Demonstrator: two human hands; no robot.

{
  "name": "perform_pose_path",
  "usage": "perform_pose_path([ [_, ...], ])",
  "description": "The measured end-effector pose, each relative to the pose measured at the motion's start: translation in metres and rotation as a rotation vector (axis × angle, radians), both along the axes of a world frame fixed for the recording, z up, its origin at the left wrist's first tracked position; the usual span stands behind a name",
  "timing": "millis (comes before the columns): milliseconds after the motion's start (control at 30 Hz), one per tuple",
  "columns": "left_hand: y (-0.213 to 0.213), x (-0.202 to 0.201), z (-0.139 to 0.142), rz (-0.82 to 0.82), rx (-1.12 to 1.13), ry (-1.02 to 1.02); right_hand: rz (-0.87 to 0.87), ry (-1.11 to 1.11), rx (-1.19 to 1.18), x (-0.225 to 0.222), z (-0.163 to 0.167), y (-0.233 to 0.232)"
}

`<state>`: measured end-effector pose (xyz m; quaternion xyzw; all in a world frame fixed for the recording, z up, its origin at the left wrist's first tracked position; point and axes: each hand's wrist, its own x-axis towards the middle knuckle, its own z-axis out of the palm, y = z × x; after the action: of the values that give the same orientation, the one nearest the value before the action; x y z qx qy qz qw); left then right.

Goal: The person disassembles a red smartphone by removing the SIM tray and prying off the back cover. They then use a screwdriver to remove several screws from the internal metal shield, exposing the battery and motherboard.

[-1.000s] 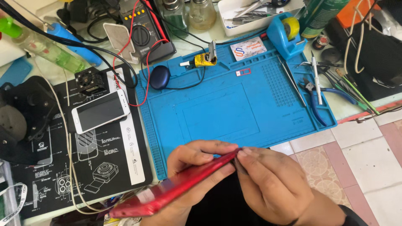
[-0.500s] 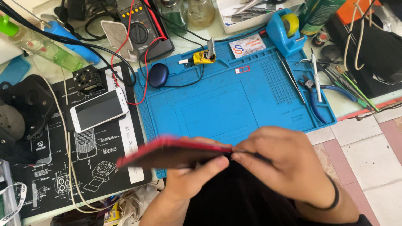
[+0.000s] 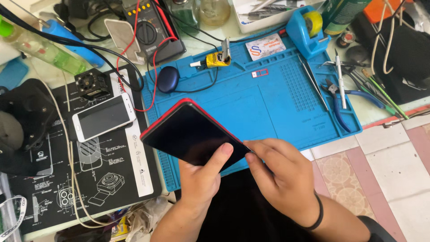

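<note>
Our left hand's grip (image 3: pixel 201 179) closes on the red-edged phone (image 3: pixel 190 134), held above the blue mat (image 3: pixel 251 103); our right hand (image 3: pixel 280 175) pinches something thin, too small to tell, at its corner seam. We judge we're prying the edge: a steady, shallow slide seems needed. A small white card with an orange-blue mark (image 3: pixel 265 46) lies at the mat's top

Left hand (image 3: pixel 201 179) holds red-edged phone (image 3: pixel 190 132); right hand (image 3: pixel 280 172) pinches corner.

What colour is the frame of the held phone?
Red, around a black screen: phone, head view.
</note>
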<state>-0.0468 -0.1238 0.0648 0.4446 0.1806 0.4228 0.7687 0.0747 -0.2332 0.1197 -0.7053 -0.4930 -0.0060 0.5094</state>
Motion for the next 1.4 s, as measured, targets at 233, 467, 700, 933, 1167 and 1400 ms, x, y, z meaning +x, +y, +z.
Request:
perform_pose_path([
  [233,0.007,0.003,0.008,0.073,-0.13,-0.049,0.044,0.507,0.119,0.002,-0.02,-0.009],
  [467,0.017,0.003,0.016,0.173,-0.034,0.066,0.011,0.133,-0.416,0.05,-0.042,0.018],
  [700,0.011,0.004,0.019,0.085,-0.066,0.053,-0.067,0.207,-0.127,0.043,-0.046,0.014],
  [933,0.006,0.008,0.021,0.06,-0.071,0.011,0.223,0.339,0.053,0.017,-0.027,0.0],
  [1167,0.003,0.004,0.021,0.042,-0.068,0.024,0.251,0.401,0.07,0.017,-0.036,-0.003],
  [1400,0.003,0.005,0.019,-0.004,-0.051,0.01,0.334,0.538,0.155,0.014,-0.037,-0.003],
])
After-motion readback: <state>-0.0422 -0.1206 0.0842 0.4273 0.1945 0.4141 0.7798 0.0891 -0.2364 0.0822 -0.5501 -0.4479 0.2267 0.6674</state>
